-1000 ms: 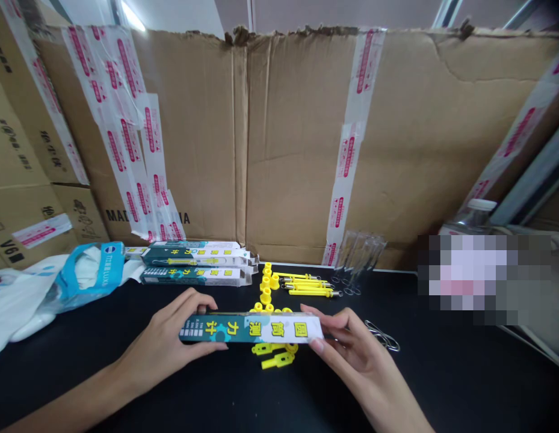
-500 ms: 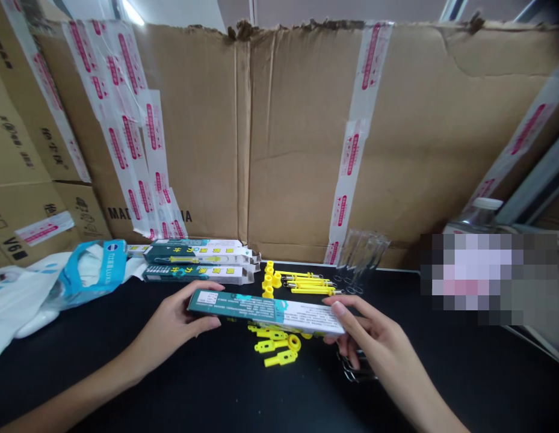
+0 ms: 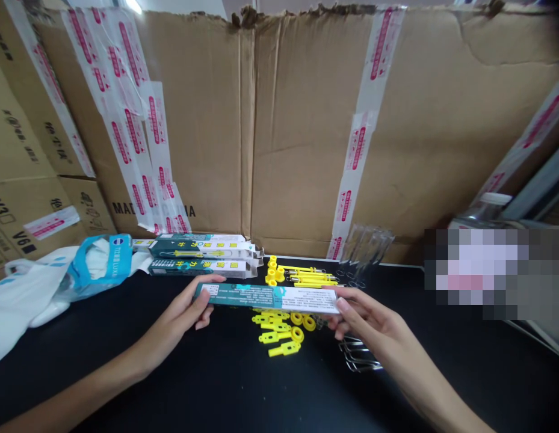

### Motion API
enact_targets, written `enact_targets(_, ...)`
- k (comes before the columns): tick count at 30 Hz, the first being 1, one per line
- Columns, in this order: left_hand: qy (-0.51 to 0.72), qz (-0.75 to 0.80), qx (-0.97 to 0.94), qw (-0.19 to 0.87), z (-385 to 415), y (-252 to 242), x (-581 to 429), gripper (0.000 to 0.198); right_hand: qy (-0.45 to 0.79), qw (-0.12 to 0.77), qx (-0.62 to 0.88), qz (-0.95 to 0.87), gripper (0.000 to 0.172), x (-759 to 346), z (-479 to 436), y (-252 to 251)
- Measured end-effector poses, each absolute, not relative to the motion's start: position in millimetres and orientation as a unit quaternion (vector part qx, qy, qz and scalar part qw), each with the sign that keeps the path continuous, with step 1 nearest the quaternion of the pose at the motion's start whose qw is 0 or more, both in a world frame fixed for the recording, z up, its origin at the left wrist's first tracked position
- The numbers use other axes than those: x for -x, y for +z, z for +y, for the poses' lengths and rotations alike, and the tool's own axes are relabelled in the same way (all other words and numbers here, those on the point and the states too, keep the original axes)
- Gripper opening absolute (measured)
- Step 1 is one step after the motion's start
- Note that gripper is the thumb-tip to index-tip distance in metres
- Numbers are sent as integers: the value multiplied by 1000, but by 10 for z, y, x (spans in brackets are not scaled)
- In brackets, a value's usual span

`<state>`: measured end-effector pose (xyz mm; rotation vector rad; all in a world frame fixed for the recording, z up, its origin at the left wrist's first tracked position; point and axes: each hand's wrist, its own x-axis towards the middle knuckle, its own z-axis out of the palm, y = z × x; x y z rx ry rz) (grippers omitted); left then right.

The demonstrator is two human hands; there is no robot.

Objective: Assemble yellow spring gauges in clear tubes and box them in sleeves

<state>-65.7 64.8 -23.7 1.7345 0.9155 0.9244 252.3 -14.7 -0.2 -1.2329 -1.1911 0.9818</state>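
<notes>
Two hands hold one long, narrow teal-and-white carton [image 3: 268, 296] level above the black counter [image 3: 225, 379], its printed side with small text facing up. The left hand [image 3: 180, 316] cups the carton's left end, with its fingers curled against the edge. The right hand [image 3: 369, 322] pinches the right end between thumb and fingers. The carton spans the gap between the hands and hangs just beyond a loose scatter of yellow plastic parts [image 3: 277, 337], some ring-shaped and some flat and tab-like.

Farther away, two more cartons [image 3: 200, 260] lie in a low pile, with others partly hidden behind them. To their right are yellow plastic rods [image 3: 306, 275] with metal ends. Bent wire hooks [image 3: 358, 355] sit near the right hand, and clear plastic sleeves [image 3: 364, 252] lean against a taped cardboard sheet [image 3: 297, 150] along the counter's far edge. A blue-and-white packet [image 3: 98, 264] and a white plastic bag [image 3: 21, 307] lie at the left. A plastic bottle [image 3: 484, 207] stands at the right, partly blurred.
</notes>
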Motion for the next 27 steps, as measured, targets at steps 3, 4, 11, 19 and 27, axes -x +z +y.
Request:
enact_targets(3, 390, 378, -702, 461, 662, -275, 666, 48, 427, 543, 518, -505, 48, -2542, -153, -14)
enact_targets(4, 392, 379, -704, 455, 668, -274, 668, 47, 429, 541, 517, -506, 47, -2541, -160, -12)
enact_targets(11, 372, 387, -766, 353, 590, -113, 648, 34, 441, 572, 517, -460, 51, -2522, -208, 7)
enact_targets(19, 341, 389, -832, 199, 536, -156, 617, 46, 392, 569, 506, -516, 42, -2433, -284, -28)
enact_targets(27, 359, 403, -834, 113, 628, -151, 672, 22, 177, 519, 471, -691, 33, -2284, -440, -238)
